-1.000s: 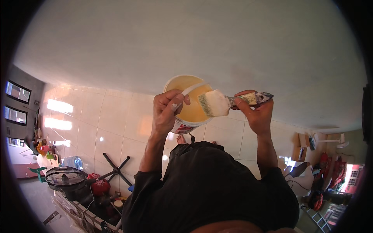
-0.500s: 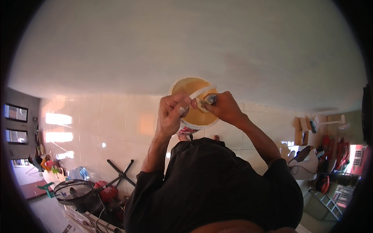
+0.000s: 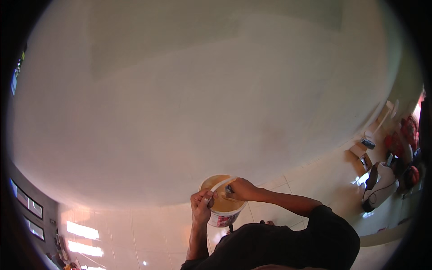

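Observation:
A white bucket (image 3: 223, 220) with a coloured print on its side hangs in front of me, close to the pale wall. Tan paint (image 3: 220, 181) fills part of it. My left hand (image 3: 201, 202) is closed around the bucket's white curved handle (image 3: 222, 182) at the left rim. Over the right side of the opening, my right hand (image 3: 243, 189) grips a short paintbrush (image 3: 229, 189) with a dark grey end. The brush's lower part is over the paint, and fingers cover much of it.
The broad wall (image 3: 189, 112) rises ahead, with a darker patch high up. Glossy tiles (image 3: 157, 229) cover the floor. Off to the right are an open cardboard box (image 3: 360, 153), a white object with a dark cord (image 3: 382, 184) and red cloth items (image 3: 400, 137).
My view has tilted up toward the wall, so bucket and hands sit lower in the picture. Both hands keep their grips; the brush has turned, its grey end now less exposed.

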Demonstrator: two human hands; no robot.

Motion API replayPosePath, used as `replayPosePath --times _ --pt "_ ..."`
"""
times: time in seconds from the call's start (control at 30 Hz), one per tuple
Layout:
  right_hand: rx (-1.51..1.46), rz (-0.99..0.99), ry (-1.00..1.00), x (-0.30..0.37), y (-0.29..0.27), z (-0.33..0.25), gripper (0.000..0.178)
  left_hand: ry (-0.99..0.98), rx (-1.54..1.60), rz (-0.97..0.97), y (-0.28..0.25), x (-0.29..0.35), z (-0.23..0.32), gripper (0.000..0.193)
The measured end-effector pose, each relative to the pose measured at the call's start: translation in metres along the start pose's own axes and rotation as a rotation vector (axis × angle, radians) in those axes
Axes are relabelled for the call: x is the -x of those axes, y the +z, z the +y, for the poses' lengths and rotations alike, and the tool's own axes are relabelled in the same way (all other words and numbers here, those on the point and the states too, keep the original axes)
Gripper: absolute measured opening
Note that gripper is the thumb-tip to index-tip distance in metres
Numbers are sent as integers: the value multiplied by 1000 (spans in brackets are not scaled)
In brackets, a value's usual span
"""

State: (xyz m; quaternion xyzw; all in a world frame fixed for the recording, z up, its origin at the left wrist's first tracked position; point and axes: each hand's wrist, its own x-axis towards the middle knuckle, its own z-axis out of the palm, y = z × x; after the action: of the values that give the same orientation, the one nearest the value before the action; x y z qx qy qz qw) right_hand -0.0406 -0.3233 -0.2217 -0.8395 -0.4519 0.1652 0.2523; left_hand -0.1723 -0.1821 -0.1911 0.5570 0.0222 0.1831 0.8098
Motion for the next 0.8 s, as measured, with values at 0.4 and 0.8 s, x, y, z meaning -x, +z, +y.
replayPosePath --times 0.4,0.8 --pt "-58 87 -31 15 -26 -8 35 47 35 -13 6 -1 1 22" --pt "-3 124 -28 3 -17 -2 37 44 -74 141 11 4 9 32"
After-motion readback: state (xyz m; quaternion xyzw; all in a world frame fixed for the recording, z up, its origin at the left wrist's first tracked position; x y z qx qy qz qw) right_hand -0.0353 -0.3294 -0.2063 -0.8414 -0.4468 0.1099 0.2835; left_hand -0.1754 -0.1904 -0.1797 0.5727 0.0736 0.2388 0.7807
